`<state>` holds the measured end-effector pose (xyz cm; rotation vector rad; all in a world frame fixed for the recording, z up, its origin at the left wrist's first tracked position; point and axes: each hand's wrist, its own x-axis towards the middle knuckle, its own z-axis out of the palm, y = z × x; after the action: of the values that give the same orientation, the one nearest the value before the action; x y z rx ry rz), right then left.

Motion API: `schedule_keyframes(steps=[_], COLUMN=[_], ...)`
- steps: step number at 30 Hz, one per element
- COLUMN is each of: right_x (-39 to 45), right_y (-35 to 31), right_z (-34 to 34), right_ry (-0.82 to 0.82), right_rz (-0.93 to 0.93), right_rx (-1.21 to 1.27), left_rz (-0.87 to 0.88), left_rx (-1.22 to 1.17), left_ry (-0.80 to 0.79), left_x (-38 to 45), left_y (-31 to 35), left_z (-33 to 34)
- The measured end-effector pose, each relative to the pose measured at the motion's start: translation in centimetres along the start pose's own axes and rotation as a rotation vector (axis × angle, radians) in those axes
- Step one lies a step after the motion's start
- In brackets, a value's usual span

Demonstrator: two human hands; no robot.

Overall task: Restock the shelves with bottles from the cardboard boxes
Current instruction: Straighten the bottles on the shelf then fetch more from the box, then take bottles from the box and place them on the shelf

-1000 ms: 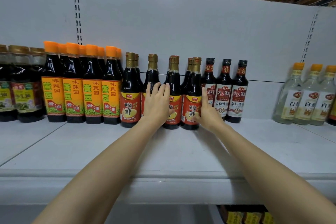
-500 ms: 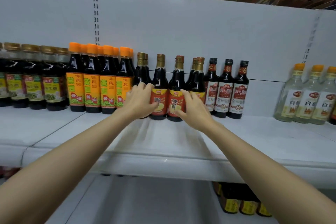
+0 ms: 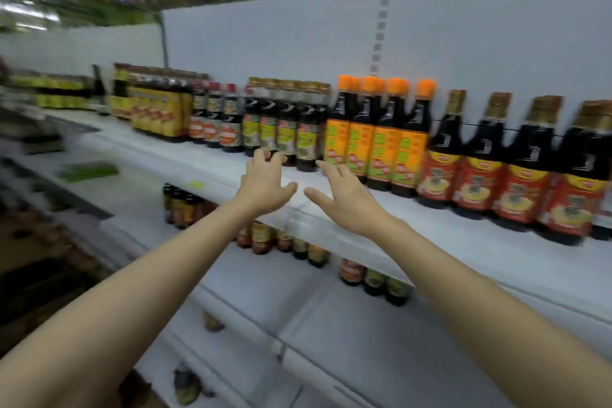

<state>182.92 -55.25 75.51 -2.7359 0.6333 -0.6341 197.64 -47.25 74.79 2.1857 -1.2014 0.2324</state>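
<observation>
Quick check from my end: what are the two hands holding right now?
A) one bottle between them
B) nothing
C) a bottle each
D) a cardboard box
B: the left hand and right hand hover empty in front of the shelf, fingers spread or loosely curled, with no bottle or box in either; the green-label bottles stand just beyond the fingertips.

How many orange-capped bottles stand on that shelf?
4 in the front row, side by side left of the red-labelled bottles. Further orange caps peek behind them, so more are hidden.
</observation>
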Motion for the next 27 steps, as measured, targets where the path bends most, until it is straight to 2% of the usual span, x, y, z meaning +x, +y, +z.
schedule_keyframes(steps=[8, 14, 20, 27], right_x=[8.9, 15.7, 19.0, 22.1], right_y=[-15.9, -28.5, -37.6, -44.0], right_z=[12.0, 21.8, 32.0, 42.9], right_ry=[-0.165, -0.315, -0.435, -0.543], right_rz=[-0.327, -0.446, -0.508, -0.585], right_rx=[-0.137, -0.152, -0.093, -0.01], left_rz=[-0.335, -0.527, -0.749, -0.992], left_rx=[0.055, 0.161, 0.221, 0.286], left_ry=[0.059, 0.084, 0.0, -0.102], left_x=[-4.8, -8.4, -12.4, -15.7], left_y=[-21.5, -36.3, -46.5, -56.7], left_z=[-9.6, -17.2, -20.2, -20.6])
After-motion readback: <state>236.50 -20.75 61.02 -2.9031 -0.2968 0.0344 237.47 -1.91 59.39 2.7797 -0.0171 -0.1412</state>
